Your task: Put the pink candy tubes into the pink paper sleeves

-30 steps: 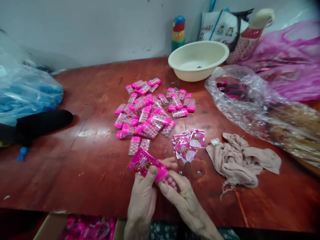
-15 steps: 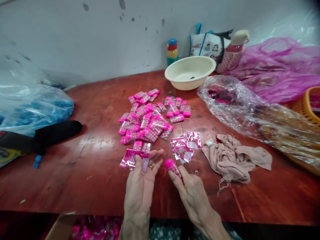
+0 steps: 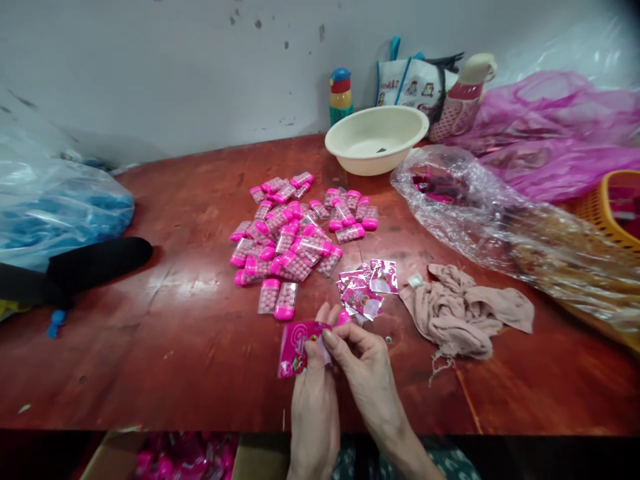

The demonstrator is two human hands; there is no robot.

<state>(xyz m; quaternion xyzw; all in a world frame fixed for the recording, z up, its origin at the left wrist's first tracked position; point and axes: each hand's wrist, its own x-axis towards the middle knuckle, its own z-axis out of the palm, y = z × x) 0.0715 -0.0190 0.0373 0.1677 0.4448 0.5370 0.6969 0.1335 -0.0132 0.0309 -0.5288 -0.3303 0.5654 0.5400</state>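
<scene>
Head view: pink foil sachet point(image 3: 296, 348) pinched at its top edge between left hand point(image 3: 313, 393) and right hand point(image 3: 367, 373), both closed on it, just above table point(image 3: 175, 347). Judged light, limp, slippery; best gripped at the seams. Pink-capped candy tube point(image 3: 343, 317) barely visible behind the fingers. Loose tube pile point(image 3: 295, 233) beyond the grip. Half a second earlier: hands apart, tube in right, sachet in left.

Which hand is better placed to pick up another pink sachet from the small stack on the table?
Probably the right hand: the sachets lie just ahead of it, while the left hand holds the pink sachet.
</scene>
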